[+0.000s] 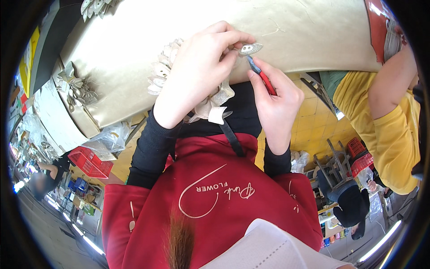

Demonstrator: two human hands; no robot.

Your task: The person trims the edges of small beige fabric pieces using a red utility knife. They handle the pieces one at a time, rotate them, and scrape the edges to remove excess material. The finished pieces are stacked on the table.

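Observation:
Near the far middle of the view, my left hand (206, 54) pinches a small pale leaf-shaped piece (251, 49) with holes in it, between thumb and fingers. My right hand (277, 101) grips a small red-handled tool (267, 83) with a blue-grey pointed tip, which is right beside the leaf-shaped piece; whether they touch I cannot tell. Several similar pale pieces (162, 67) lie bunched on the table left of my left wrist. More of them (214, 105) hang below that hand over my lap, partly hidden by it.
The table (322, 40) has a shiny beige cover with loose threads (273, 30) on it. Another bunch of pieces (74, 87) lies at the left edge. A red basket (91, 162) stands below left. Someone in yellow clothing (389, 134) sits close on the right.

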